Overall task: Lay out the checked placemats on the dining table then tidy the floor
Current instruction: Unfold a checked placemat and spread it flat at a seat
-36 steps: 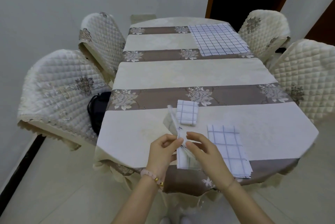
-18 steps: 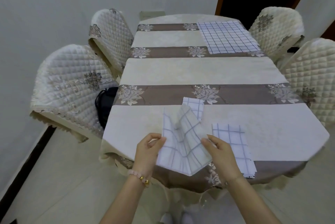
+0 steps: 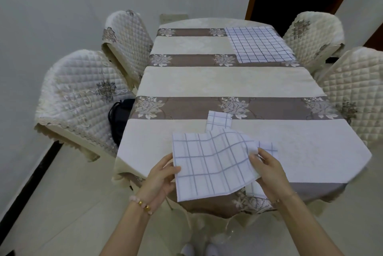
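Left hand point(image 3: 160, 174) and right hand point(image 3: 267, 164) each grip the white checked cloth placemat point(image 3: 211, 164); it should be pulled taut and laid flat, square to the table edge.

white blue-checked placemat point(image 3: 209, 164), cream-brown floral tablecloth point(image 3: 228, 83)

Matt woven cloth placemat point(image 3: 209, 164), quilted fabric chair covers point(image 3: 83, 98), glossy floor tiles point(image 3: 68, 204)

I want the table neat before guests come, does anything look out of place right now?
Mostly tidy. The far placemat lies flat but skewed to the tablecloth's stripes. A dark bag sits on the near-left chair. A small folded placemat is not yet laid out.
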The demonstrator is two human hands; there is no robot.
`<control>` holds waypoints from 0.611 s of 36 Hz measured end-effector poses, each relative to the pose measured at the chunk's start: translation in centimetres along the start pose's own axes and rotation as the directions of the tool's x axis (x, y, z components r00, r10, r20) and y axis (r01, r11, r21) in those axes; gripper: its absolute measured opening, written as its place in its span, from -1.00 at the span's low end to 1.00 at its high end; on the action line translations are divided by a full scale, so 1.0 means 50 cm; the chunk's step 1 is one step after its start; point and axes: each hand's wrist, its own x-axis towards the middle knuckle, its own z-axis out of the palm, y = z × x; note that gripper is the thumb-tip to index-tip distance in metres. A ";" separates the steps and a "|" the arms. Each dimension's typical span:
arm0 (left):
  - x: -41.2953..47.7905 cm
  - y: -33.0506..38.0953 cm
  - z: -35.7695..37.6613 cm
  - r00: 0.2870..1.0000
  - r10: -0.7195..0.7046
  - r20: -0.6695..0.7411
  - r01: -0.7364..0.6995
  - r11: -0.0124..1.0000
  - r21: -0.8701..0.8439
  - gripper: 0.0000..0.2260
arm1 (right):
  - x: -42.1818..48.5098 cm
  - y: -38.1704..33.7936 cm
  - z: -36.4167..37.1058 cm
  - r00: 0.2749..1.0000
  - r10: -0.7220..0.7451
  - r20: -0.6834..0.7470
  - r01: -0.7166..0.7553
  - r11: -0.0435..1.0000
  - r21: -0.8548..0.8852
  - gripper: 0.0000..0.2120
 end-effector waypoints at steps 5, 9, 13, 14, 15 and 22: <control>0.052 -0.032 0.021 0.995 -0.090 0.041 0.086 0.992 0.090 -0.64 | -0.004 0.001 -0.016 0.994 0.030 0.106 -0.032 0.999 0.015 -0.78; 0.080 -0.076 0.035 0.980 -0.179 -0.084 0.191 0.967 0.171 -0.72 | -0.001 0.009 -0.030 0.991 0.018 0.133 -0.022 0.999 0.029 -0.25; 0.082 -0.110 0.057 0.964 -0.252 -0.080 0.264 0.940 0.217 -0.72 | 0.005 0.020 -0.044 0.991 0.031 0.127 -0.040 0.997 0.066 -0.14; 0.083 -0.116 0.060 0.965 -0.240 -0.105 0.258 0.943 0.212 -0.73 | 0.005 0.022 -0.047 0.993 0.034 0.110 -0.042 0.997 0.070 -0.17; 0.083 -0.120 0.061 0.966 -0.222 -0.134 0.246 0.947 0.206 -0.74 | 0.006 0.024 -0.050 0.995 0.043 0.095 -0.050 0.996 0.071 -0.26; 0.078 -0.100 0.042 0.978 0.036 -0.207 0.044 0.929 0.367 -0.91 | 0.022 0.056 -0.070 0.977 0.123 -0.173 -0.147 0.981 -0.130 -0.83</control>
